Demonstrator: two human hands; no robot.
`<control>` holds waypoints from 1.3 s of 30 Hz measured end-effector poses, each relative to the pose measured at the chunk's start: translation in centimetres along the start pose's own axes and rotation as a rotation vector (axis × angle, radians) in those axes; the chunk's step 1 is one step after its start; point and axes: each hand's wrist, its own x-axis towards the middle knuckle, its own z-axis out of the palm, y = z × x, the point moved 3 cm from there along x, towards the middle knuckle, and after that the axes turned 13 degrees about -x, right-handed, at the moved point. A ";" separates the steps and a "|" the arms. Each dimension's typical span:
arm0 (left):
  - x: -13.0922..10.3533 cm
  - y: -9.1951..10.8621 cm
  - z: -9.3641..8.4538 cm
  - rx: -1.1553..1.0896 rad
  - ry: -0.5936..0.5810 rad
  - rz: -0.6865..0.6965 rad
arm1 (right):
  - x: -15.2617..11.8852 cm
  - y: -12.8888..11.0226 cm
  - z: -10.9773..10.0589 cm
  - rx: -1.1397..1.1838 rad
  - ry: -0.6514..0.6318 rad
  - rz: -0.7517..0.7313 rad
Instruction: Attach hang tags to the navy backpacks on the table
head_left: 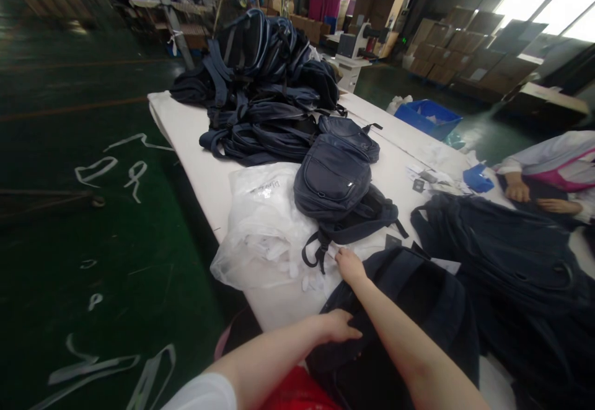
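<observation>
My left hand [341, 327] is at the near side of a dark navy backpack [418, 292] lying in front of me, its fingers closed on the fabric and partly hidden. My right hand [349, 266] reaches over that backpack, fingertips pinched on a small white piece [333, 249], too small to name surely. Right beside it hangs the black strap [320, 255] of another navy backpack [332, 178]. To the left, a clear plastic bag [264, 212] spills small white pieces onto the white table [274, 308].
A large heap of navy backpacks [260, 75] covers the table's far end. More dark backpacks [502, 249] lie at right, near a co-worker's hands [518, 188]. Beyond the table stand a blue bin [430, 119] and stacked cartons [455, 44]. White strips [93, 366] litter the green floor.
</observation>
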 end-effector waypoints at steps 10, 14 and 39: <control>-0.7 0.6 0.6 -0.070 -0.051 0.005 | -9.2 -0.2 -4.9 0.825 0.119 0.079; -1.7 1.5 1.0 -0.035 -0.041 0.040 | -14.9 0.6 -4.1 1.384 0.055 0.216; -5.0 6.2 2.5 0.357 0.070 -0.026 | -26.3 1.8 6.5 1.292 -0.298 0.428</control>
